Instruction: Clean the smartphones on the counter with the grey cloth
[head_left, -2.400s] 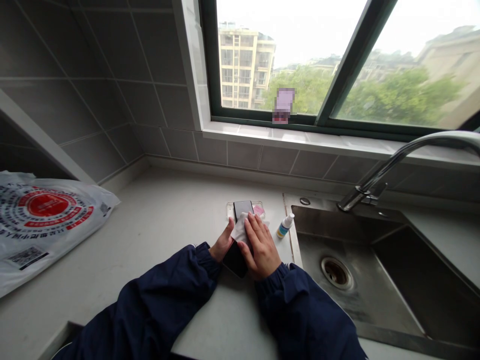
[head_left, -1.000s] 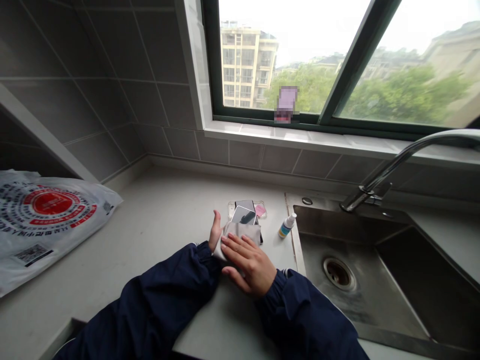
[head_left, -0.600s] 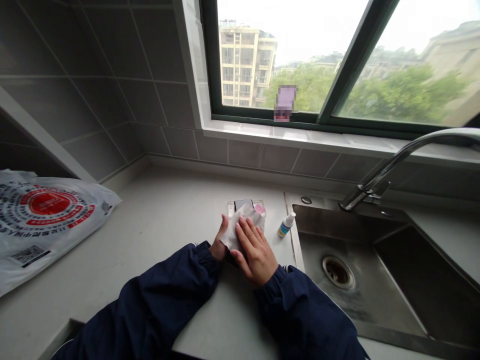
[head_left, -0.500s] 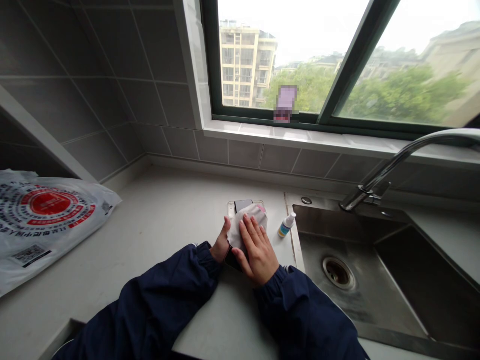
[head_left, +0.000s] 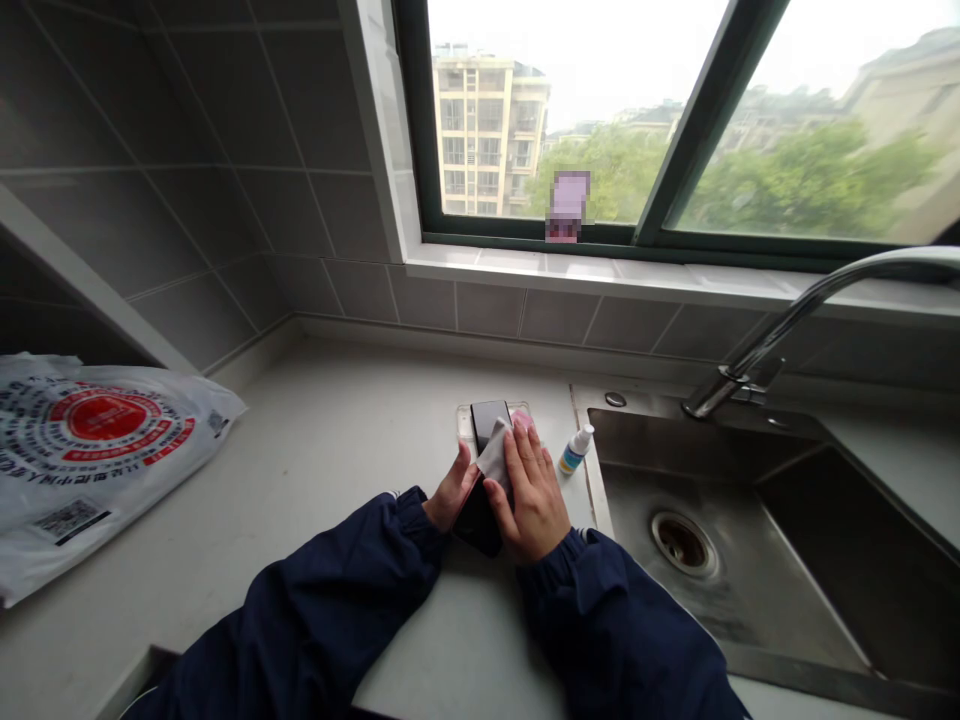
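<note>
A dark smartphone lies on the counter, its far end over a see-through phone case. My left hand grips the phone's left edge, thumb pointing up along it. Flat across the screen, my right hand presses a light grey cloth with its fingers close together. Part of the cloth is hidden under those fingers. A pink patch shows just beyond the right fingertips. Right of that hand stands a small white spray bottle with a blue and yellow label, touched by neither hand.
A steel sink with a curved tap is set into the counter on the right. On the left lies a white plastic bag with red print. Behind the counter are a tiled wall and a window.
My right hand and the cloth have slid a little to the right. The cloth is now bunched under the fingers, and more of the phone's screen shows.
</note>
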